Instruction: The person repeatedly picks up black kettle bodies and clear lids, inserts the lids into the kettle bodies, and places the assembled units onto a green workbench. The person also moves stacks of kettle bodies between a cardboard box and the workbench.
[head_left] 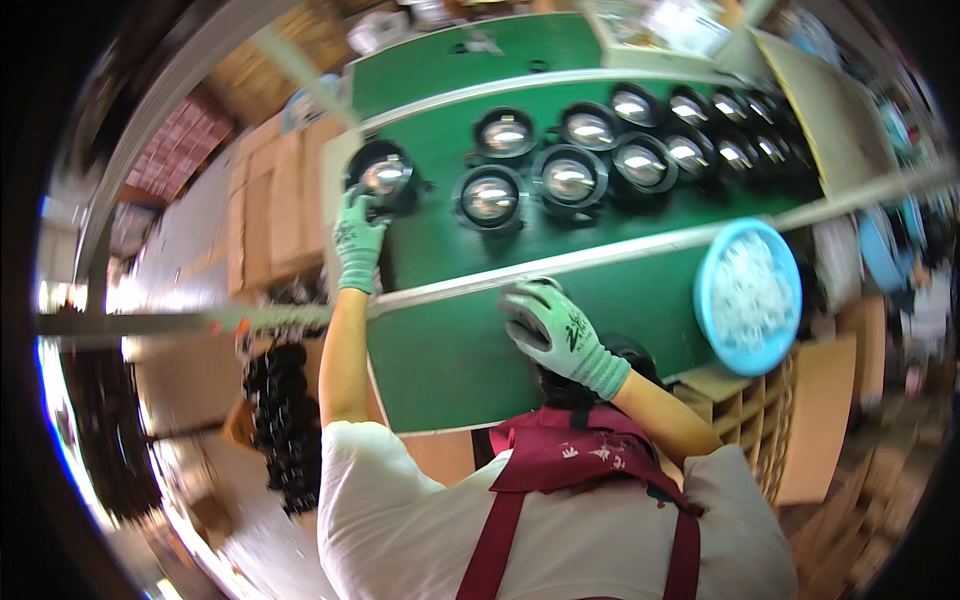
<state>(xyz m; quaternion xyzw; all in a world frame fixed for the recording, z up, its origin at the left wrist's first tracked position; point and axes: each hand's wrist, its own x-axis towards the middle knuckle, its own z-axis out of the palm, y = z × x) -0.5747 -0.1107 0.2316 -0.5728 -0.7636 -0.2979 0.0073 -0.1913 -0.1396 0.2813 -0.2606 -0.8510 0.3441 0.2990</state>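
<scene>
My left hand [358, 240], in a light green glove with a grey palm, is closed at the near rim of a black round unit with a shiny domed centre [385, 177]. That unit sits at the left end of the green bench, apart from the others. Above the nearer green strip is my right hand [555, 330], gloved alike. Its fingers curl loosely, apart from the thumb, and I see nothing between them. Close to that wrist, against my apron, is a black object [565, 388], mostly hidden by the hand and forearm.
Several similar black domed units [570, 178] stand in two rows across the bench [430, 250]. A blue basin [705, 290] of clear-whitish pieces is at the right. Below it is a divided cardboard box [750, 420]. A metal rail [600, 250] crosses the bench; cartons [285, 200] stand left.
</scene>
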